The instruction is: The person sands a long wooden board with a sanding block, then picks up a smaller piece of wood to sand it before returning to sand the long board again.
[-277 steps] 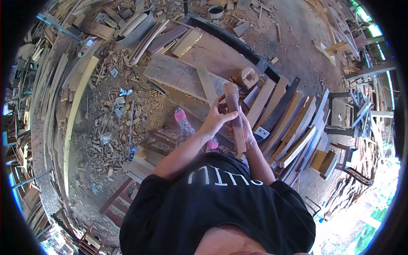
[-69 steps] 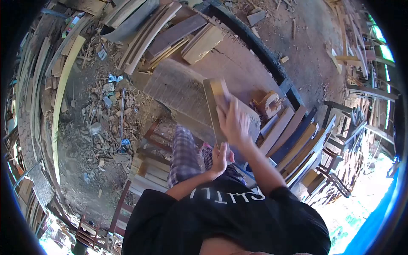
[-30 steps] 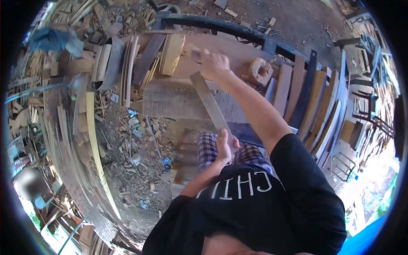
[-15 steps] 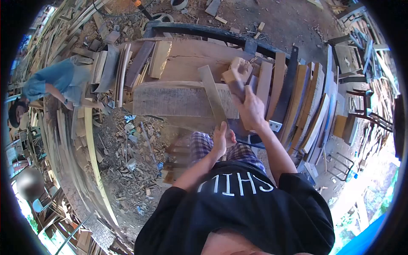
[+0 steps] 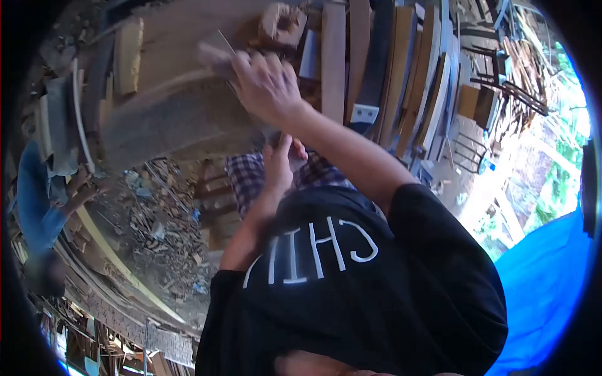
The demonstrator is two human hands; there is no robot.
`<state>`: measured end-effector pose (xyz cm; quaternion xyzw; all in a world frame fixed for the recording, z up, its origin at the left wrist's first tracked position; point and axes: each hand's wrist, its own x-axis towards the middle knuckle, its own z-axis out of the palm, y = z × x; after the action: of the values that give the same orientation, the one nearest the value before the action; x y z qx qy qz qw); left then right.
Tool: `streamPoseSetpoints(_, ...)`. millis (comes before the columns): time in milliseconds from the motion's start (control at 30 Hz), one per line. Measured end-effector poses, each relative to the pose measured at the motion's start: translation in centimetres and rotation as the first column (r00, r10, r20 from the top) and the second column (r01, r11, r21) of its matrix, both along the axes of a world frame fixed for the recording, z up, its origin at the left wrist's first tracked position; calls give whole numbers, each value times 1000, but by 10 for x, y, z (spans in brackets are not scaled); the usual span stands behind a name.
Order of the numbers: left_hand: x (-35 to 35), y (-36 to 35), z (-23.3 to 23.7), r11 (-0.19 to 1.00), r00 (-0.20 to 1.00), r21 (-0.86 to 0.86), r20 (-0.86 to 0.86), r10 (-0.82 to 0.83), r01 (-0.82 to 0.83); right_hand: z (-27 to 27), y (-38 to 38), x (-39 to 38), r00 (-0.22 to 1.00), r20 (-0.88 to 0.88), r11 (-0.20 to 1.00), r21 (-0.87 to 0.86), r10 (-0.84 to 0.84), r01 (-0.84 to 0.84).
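Observation:
The picture is blurred by motion. My left hand (image 5: 279, 166) sits close to my plaid-trousered lap and grips the lower end of a long thin wooden strip (image 5: 227, 47), which slants up and away. My right hand (image 5: 266, 84) is stretched out over the strip's upper part, fingers curled on a small dark block (image 5: 212, 56) that shows only as a smear. Most of the strip is hidden behind my right hand and wrist.
A wide rough slab (image 5: 169, 119) lies just beyond my hands. Several boards (image 5: 332, 56) lean in a row at the upper right, with a knotty wood chunk (image 5: 282, 19) near them. Wood scraps (image 5: 157, 219) cover the ground. A person in blue (image 5: 31, 194) bends at the far left.
My right hand has moved up the strip from its lower middle towards the far end. My head has swung, shifting the slab and boards up and left. My left hand stays on the strip's lower end.

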<state>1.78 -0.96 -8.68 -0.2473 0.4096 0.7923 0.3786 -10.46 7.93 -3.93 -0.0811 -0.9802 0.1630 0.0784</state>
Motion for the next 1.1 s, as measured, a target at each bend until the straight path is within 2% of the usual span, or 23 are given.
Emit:
streamPoseSetpoints(67, 2, 0, -4, 984, 998, 174, 42, 43, -49, -8, -3, -37, 1000, -7, 1000, -15, -25, 25)
streamPoseSetpoints(133, 1, 2, 1, 987, 998, 157, 62, 17, -26, -22, -5, -65, 999, -26, 999, -23, -33, 32)
streamPoseSetpoints(200, 0, 4, 5, 984, 988, 174, 153, 19, -46, -31, -8, -75, 995, -95, 995, 92, -24, 32)
streamPoseSetpoints(233, 0, 4, 8, 984, 987, 175, 158, 12, -40, -31, -9, -56, 965, -257, 967, 254, 47, 20)
streamPoseSetpoints(267, 0, 3, 11, 985, 993, 164, 113, 30, -49, -30, -11, -30, 966, -254, 966, 258, 42, 26)
streamPoseSetpoints(333, 2, 3, 8, 985, 996, 160, 76, 48, -60, 0, -14, 19, 997, 52, 994, 84, 65, -69)
streamPoseSetpoints(400, 6, 4, -1, 974, 973, -207, 189, 129, -89, 7, -12, 29, 994, 86, 995, 63, 72, -78)
streamPoseSetpoints(433, 4, 6, -1, 967, 976, -212, 130, 174, -144, 8, -11, 33, 990, 120, 997, 33, 72, -76)
streamPoseSetpoints(467, 4, 4, 0, 967, 975, -217, 146, 164, -130, 1, -12, 25, 997, 4, 992, 99, 76, -76)
streamPoseSetpoints(500, -2, 2, 10, 991, 994, -118, 80, 79, -70, -6, -15, 5, 990, -111, 984, 162, 90, -72)
streamPoseSetpoints(533, -3, 0, 14, 1000, 1000, -26, 4, 4, -4, -19, -21, -22, 986, -150, 978, 205, 74, -42)
streamPoseSetpoints(600, -1, 4, 13, 999, 999, -1, 30, 38, -38, -25, -26, -62, 979, -198, 974, 226, 58, -12)
streamPoseSetpoints(667, -3, 6, 20, 997, 995, -73, 84, 45, -39, -15, -32, -81, 988, -155, 995, 96, -13, 28)
streamPoseSetpoints(800, 4, -5, 4, 998, 999, -57, 30, 20, -18, -5, -21, -3, 995, -87, 996, 82, 37, -29)
streamPoseSetpoints(833, 32, -17, -54, 991, 974, -37, 183, 136, -131, 1, -20, 10, 996, -81, 995, 90, 39, -32)
streamPoseSetpoints(900, 34, -12, -53, 983, 968, -63, 173, 181, -173, 7, -19, 28, 987, 150, 998, 26, 55, -59)
streamPoseSetpoints(933, 32, -11, -43, 973, 963, -99, 155, 221, -208, 0, -20, 23, 985, 162, 998, 22, 52, -57)
streamPoseSetpoints(967, 29, -10, -31, 972, 962, -106, 155, 225, -210, -9, -21, 6, 999, 30, 995, 92, 40, -42)
streamPoseSetpoints(1000, 16, -7, -7, 991, 992, -100, 82, 95, -86, -13, -23, -14, 992, -118, 988, 153, 44, -26)
streamPoseSetpoints(1033, 6, -3, 10, 993, 1000, -115, -10, -25, 23, -6, -27, -36, 1000, -18, 985, 173, 2, 1)
streamPoseSetpoints(1067, 9, -1, 5, 986, 998, -160, -19, -57, 53, -24, -29, -45, 979, -197, 951, 309, 59, 5)
streamPoseSetpoints(1100, 17, -3, 0, 963, 972, -244, -172, -158, 113, 8, -19, -70, 941, 322, 980, -197, 101, -37)
